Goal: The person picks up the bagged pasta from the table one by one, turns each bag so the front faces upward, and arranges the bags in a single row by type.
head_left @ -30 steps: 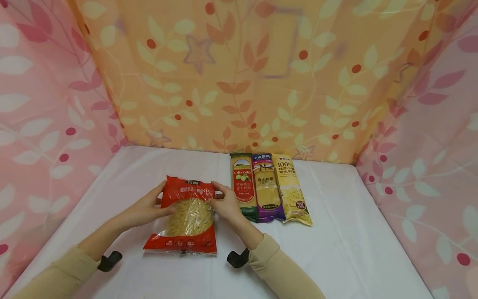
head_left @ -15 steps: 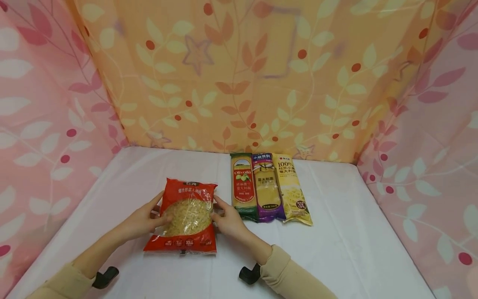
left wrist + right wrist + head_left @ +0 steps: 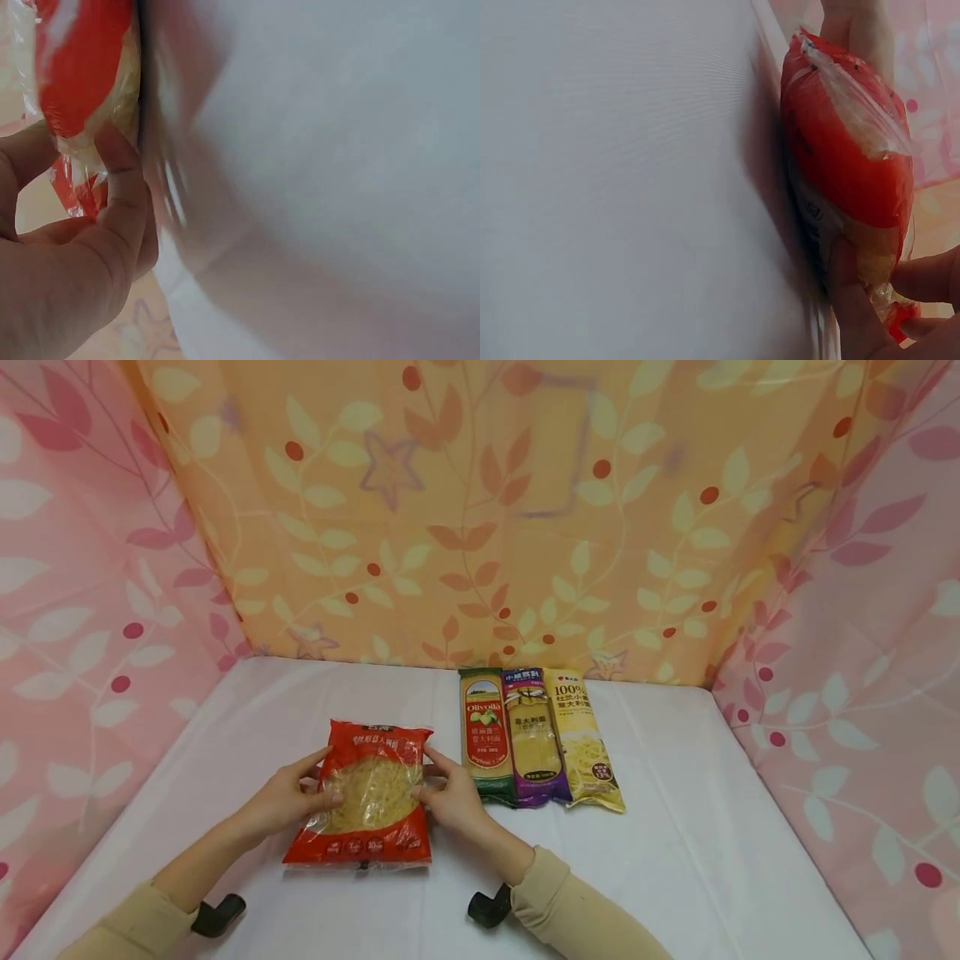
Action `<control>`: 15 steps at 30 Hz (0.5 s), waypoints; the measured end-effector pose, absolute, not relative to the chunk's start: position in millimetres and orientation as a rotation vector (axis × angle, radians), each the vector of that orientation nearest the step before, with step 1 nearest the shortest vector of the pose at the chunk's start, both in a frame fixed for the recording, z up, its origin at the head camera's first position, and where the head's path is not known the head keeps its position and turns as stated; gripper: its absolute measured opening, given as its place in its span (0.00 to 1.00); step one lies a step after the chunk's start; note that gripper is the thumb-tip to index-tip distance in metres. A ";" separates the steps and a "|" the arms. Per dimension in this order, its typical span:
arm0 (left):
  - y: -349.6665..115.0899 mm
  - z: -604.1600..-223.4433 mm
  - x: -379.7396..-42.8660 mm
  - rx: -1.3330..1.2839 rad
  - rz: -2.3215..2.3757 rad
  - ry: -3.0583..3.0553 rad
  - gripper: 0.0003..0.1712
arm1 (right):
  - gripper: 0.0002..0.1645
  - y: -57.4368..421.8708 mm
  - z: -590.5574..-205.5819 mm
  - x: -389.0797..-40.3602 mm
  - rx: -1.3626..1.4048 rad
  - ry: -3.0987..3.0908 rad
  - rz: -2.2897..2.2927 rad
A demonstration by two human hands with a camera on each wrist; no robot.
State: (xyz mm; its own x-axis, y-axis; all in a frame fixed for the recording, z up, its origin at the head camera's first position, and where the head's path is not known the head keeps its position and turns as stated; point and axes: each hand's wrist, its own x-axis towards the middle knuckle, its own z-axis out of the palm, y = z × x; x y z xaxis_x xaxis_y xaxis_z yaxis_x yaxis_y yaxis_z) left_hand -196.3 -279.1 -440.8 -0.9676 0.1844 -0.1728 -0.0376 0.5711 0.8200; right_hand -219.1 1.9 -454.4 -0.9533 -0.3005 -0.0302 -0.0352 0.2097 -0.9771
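Observation:
A red bag of pasta (image 3: 375, 789) with a clear window lies face up at the left of the white table. By its left edge my left hand (image 3: 281, 802) holds it, thumb over the window and fingers along the side. The right hand (image 3: 457, 797) pinches the opposite edge between thumb and fingers. Close up in the left wrist view, thumb and fingertips press into the bag's side (image 3: 82, 67). From the right wrist, the bag (image 3: 855, 172) looks plump, with fingers at its near end. Whether its underside fully touches the table cannot be told.
Three long pasta packs stand side by side right of the bag: a green and red one (image 3: 487, 735), a purple one (image 3: 536, 735) and a yellow one (image 3: 585, 739). Patterned cloth walls (image 3: 450, 527) enclose the white table (image 3: 660, 860) at back and sides.
Both hands have shifted down along the bag's edges, nearer its middle. The bag's top has dipped slightly toward me. The three packs have stayed put.

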 end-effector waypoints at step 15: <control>-282.1 -422.2 -267.0 0.129 1.402 2.765 0.40 | 0.41 -33.1 -441.4 -293.0 -0.162 2.306 -1.939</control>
